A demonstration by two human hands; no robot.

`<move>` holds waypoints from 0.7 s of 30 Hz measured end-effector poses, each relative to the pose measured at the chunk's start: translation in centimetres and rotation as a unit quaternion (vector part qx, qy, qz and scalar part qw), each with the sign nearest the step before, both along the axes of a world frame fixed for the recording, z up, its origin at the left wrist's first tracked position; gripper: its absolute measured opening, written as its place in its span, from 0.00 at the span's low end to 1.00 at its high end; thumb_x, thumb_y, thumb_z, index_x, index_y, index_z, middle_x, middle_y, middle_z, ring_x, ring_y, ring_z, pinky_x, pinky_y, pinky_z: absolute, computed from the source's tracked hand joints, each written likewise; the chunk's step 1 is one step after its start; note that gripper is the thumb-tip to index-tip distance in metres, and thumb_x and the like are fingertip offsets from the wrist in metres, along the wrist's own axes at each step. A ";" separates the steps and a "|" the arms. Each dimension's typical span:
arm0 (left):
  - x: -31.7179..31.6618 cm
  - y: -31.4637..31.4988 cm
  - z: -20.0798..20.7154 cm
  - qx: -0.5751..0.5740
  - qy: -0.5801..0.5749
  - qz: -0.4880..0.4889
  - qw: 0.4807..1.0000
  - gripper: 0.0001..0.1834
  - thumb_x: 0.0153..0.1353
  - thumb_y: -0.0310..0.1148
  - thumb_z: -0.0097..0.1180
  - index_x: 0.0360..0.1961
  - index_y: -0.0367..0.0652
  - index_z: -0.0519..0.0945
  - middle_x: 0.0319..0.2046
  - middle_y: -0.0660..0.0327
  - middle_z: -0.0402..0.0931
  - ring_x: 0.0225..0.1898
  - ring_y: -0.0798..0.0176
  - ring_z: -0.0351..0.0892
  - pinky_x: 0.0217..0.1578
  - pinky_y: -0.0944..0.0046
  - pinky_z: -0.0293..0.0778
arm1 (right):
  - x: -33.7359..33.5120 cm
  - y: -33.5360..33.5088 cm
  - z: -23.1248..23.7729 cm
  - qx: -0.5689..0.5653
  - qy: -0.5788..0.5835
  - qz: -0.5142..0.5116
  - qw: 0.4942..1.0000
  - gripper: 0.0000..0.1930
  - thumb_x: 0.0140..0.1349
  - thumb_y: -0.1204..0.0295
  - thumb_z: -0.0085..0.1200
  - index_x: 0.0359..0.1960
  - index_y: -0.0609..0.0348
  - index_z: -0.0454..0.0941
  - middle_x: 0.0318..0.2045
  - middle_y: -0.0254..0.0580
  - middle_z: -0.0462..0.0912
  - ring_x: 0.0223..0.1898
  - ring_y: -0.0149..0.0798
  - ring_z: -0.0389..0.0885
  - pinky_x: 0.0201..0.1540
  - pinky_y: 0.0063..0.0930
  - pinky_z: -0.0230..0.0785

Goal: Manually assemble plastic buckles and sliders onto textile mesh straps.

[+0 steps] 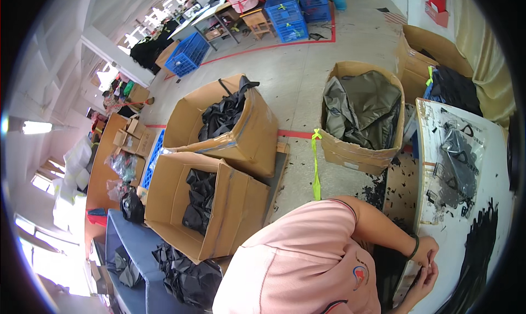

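Both my hands are at the near edge of a white worktable [427, 215], at the lower right. My left hand [424, 251], with a dark band at its wrist, has its fingers drawn together at the fingertips of my right hand [424, 284]. Both hands look closed in a pinch; what lies between the fingers is too small to make out. A bundle of black strips [475, 253] lies on the table just beyond them. Farther up the table is a clear plastic bag [459, 160] with black buckle-like pieces in and around it.
Cardboard boxes with dark fabric stand on the floor: an olive-filled box [350, 155] near the table, two boxes [257, 133] [235, 210] at the left. Black scraps [375, 190] litter the floor by the table. Blue crates [287, 32] stand far back. A blue padded surface [129, 232] lies lower left.
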State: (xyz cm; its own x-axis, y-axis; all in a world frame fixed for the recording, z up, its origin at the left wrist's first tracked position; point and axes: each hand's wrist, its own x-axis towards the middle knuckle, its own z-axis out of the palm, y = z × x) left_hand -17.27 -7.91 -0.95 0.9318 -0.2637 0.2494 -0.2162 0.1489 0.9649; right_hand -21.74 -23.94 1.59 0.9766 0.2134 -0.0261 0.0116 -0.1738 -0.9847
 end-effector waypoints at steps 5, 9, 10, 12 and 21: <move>-0.3 0.7 2.0 -0.072 0.205 -0.128 0.968 0.07 0.45 0.17 0.63 0.23 0.28 0.75 0.18 0.48 0.77 0.19 0.58 0.80 0.18 0.66 0.77 | -1.8 1.5 3.7 -0.179 -0.137 -0.051 0.973 0.12 0.62 0.68 0.52 0.40 0.66 0.76 0.32 0.45 0.78 0.29 0.35 0.76 0.33 0.25 0.71; -0.3 1.2 1.0 -0.113 0.258 -0.138 0.949 0.06 0.47 0.18 0.62 0.26 0.27 0.77 0.18 0.48 0.77 0.21 0.59 0.81 0.20 0.66 0.78 | -1.7 1.8 4.0 -0.193 -0.121 -0.027 0.973 0.11 0.62 0.69 0.53 0.36 0.66 0.77 0.29 0.42 0.79 0.26 0.33 0.74 0.32 0.24 0.70; -0.3 1.4 0.9 -0.088 0.244 -0.146 0.955 0.05 0.47 0.18 0.61 0.26 0.28 0.78 0.19 0.49 0.78 0.22 0.59 0.81 0.21 0.66 0.78 | -1.6 1.7 3.7 -0.179 -0.116 -0.022 0.977 0.10 0.62 0.69 0.52 0.35 0.66 0.78 0.28 0.41 0.79 0.26 0.33 0.75 0.31 0.24 0.70; -0.3 1.7 1.2 -0.063 0.232 -0.152 0.959 0.05 0.48 0.19 0.61 0.27 0.28 0.79 0.19 0.50 0.78 0.22 0.60 0.82 0.22 0.67 0.79 | -1.5 2.1 3.8 -0.166 -0.108 -0.016 0.980 0.10 0.62 0.69 0.52 0.35 0.66 0.78 0.27 0.41 0.79 0.26 0.32 0.75 0.30 0.23 0.69; 0.5 0.1 0.1 0.057 0.119 -0.104 0.986 0.10 0.39 0.34 0.69 0.20 0.40 0.82 0.20 0.58 0.80 0.21 0.66 0.79 0.22 0.67 0.74 | -1.5 0.5 2.7 -0.240 -0.107 -0.038 0.964 0.11 0.63 0.67 0.51 0.36 0.63 0.80 0.27 0.42 0.79 0.25 0.32 0.75 0.29 0.24 0.70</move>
